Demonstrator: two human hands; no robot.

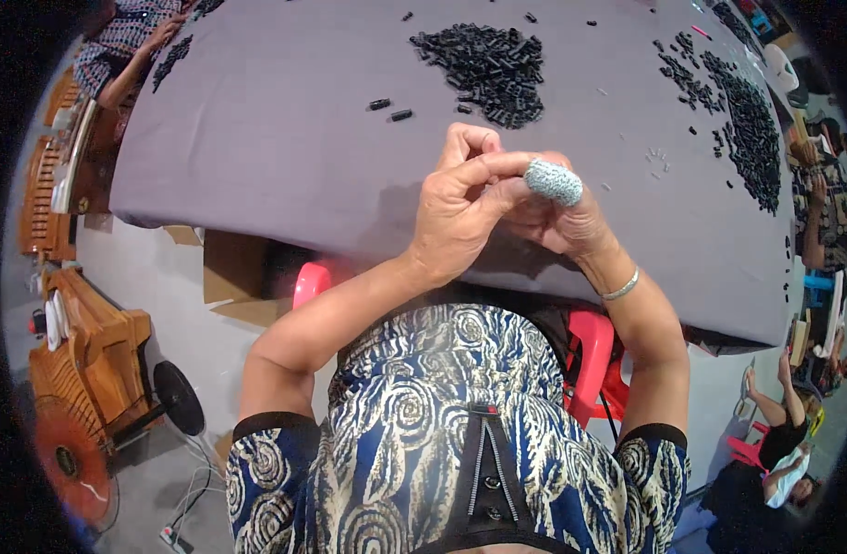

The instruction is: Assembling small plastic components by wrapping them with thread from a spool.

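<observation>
Grey cloth [285,120]: spreads over the broad table in front of the wearer; I judge that it makes dark pieces easy to spot and discourages rolling.
Patterned clothing [396,397]: close to the near table edge, so from my remote view both forearms can reach over the cloth.
Red chair [590,355]: shows around the wearer's waist, seemingly the seat that allows this low, steady posture.
Right-side heap [751,138]: black pieces along the table's right side, apart from the hands.
Central heap [497,78]: more small black pieces just beyond the fingers, probably put there for an easy reach.
Left hand [460,208]: thumb and forefinger brought toward each other, meeting the other hand above the cloth; I cannot tell whether anything is pinched.
Right hand [557,222]: curled against its partner, likely for mutual support; its grip is hidden from me.
Upper-left heap [171,62]: beside a co-worker's hand [165,32], presumably for that person's use.
Finger cover [553,182]: pale, speckled, on a digit that seems the right hand's, perhaps as padding.
Bracelet [621,284]: circles the right wrist, away from the fingertips.
Two loose pieces [401,115]: black, left of the central heap, separate enough to pick singly.
Translucent bits [659,159]: scattered right of the hands, too tiny for me to identify.
</observation>
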